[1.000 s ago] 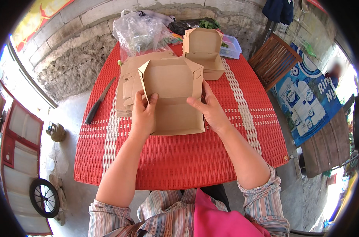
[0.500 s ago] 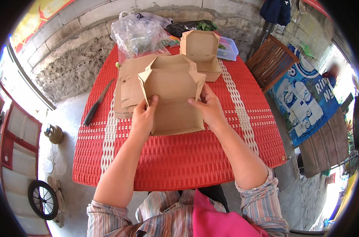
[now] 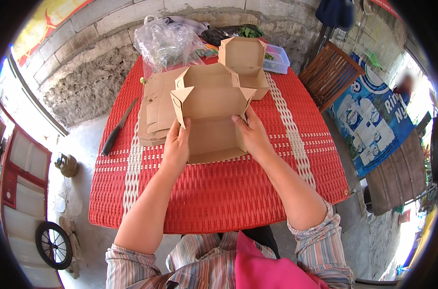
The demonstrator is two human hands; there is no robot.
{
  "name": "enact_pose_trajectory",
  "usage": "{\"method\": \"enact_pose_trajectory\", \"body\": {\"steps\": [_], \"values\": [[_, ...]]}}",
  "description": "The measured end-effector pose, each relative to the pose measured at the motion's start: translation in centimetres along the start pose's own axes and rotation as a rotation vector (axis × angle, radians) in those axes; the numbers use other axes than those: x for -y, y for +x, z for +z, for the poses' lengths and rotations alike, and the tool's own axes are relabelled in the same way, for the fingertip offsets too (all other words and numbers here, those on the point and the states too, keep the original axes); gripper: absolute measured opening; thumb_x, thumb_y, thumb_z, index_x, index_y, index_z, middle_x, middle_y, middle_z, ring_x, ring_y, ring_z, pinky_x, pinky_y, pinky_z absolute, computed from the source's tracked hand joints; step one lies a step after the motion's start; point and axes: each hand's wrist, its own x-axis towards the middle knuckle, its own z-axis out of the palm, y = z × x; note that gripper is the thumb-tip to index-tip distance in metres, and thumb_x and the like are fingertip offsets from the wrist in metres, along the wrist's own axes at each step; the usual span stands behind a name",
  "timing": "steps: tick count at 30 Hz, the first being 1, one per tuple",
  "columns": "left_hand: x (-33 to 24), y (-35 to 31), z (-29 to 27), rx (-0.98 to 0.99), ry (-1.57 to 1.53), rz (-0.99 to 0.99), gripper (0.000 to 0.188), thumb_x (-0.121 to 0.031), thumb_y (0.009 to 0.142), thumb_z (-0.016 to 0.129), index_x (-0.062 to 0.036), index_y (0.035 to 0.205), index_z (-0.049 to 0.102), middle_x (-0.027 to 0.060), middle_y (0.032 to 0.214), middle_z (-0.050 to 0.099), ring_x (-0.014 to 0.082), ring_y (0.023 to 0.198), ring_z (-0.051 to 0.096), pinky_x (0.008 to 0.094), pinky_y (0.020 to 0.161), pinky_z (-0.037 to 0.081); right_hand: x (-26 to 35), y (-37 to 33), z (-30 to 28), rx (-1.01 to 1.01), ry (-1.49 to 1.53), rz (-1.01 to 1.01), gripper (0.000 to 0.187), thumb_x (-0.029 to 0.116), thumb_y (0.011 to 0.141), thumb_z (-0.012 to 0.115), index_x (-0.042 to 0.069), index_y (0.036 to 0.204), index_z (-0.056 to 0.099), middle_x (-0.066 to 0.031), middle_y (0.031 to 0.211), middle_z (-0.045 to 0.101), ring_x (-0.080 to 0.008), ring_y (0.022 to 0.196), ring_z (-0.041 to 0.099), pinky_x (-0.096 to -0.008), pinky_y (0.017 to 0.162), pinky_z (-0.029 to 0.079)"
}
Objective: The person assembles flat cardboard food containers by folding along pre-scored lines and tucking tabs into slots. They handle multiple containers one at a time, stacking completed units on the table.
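I hold a brown cardboard food box, its inside facing me and its lid panel raised with folded corner flaps. My left hand is closed on its left side, thumb toward the inside. On the opposite side my right hand grips the wall, its thumb over the inner edge and its fingers behind. Just past the raised lid shows a second folded box, whose lower part is hidden. Left of the held box lies a stack of flat cardboard blanks.
An open cardboard box stands farther back, near a clear plastic container with greens. A knife lies along the left side of the red woven table. A plastic bag sits at the back. A wooden chair is at the right.
The held box's raised lid has tilted and come slightly nearer, its corner flaps spreading outward. More of the folded box behind now shows. Both hands keep their grip on the sides.
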Motion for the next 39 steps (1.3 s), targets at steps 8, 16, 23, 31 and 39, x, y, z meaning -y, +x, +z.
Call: {"method": "enact_pose_trajectory", "body": {"steps": [8, 16, 23, 31, 39], "values": [[-1.7, 0.0, -0.5, -0.077, -0.145, -0.102, 0.062, -0.047, 0.105, 0.045, -0.0059, 0.150, 0.036, 0.0107, 0.146, 0.047, 0.0237, 0.134, 0.047, 0.0370, 0.108, 0.042, 2.3, -0.7, -0.5, 0.167, 0.097, 0.214, 0.060, 0.025, 0.102, 0.052, 0.001, 0.152, 0.031, -0.0236, 0.148, 0.046, -0.0316, 0.140, 0.042, -0.0368, 0.113, 0.033], [-0.5, 1.1, -2.0, 0.042, 0.325, 0.296, 0.056, -0.040, 0.101, 0.053, -0.0076, 0.145, 0.044, 0.0138, 0.147, 0.046, 0.0266, 0.137, 0.043, 0.0417, 0.113, 0.034, -0.4, 1.2, -4.3, -0.251, -0.075, -0.101, 0.057, 0.033, 0.104, 0.044, -0.007, 0.144, 0.042, -0.0241, 0.148, 0.045, -0.0340, 0.137, 0.044, -0.0380, 0.116, 0.030], [2.6, 2.9, -4.6, -0.136, 1.222, 0.430, 0.052, -0.034, 0.095, 0.062, -0.0133, 0.142, 0.051, 0.0089, 0.150, 0.047, 0.0312, 0.143, 0.036, 0.0515, 0.119, 0.019, -1.5, 2.8, -12.0, -0.736, 0.275, -0.068, 0.050, 0.032, 0.103, 0.044, 0.005, 0.145, 0.040, -0.0142, 0.135, 0.053, -0.0288, 0.108, 0.062, -0.0423, 0.074, 0.059], [2.9, 3.4, -4.4, -0.102, 1.281, 0.375, 0.045, -0.034, 0.093, 0.065, -0.0155, 0.134, 0.060, 0.0026, 0.143, 0.056, 0.0260, 0.139, 0.043, 0.0520, 0.120, 0.015, -8.4, 3.1, -16.2, -0.799, 0.032, 0.417, 0.047, 0.032, 0.101, 0.043, -0.001, 0.131, 0.057, -0.0227, 0.121, 0.063, -0.0347, 0.094, 0.069, -0.0401, 0.060, 0.059], [2.4, 3.2, -4.2, -0.205, 1.266, 0.578, 0.024, -0.024, 0.093, 0.064, -0.0127, 0.114, 0.069, 0.0017, 0.112, 0.070, 0.0232, 0.111, 0.062, 0.0518, 0.116, 0.025, -10.2, 3.3, -17.6, -0.753, -0.578, 0.356, 0.056, 0.043, 0.100, 0.044, -0.003, 0.125, 0.062, -0.0300, 0.117, 0.064, -0.0440, 0.108, 0.062, -0.0502, 0.094, 0.046]]}}
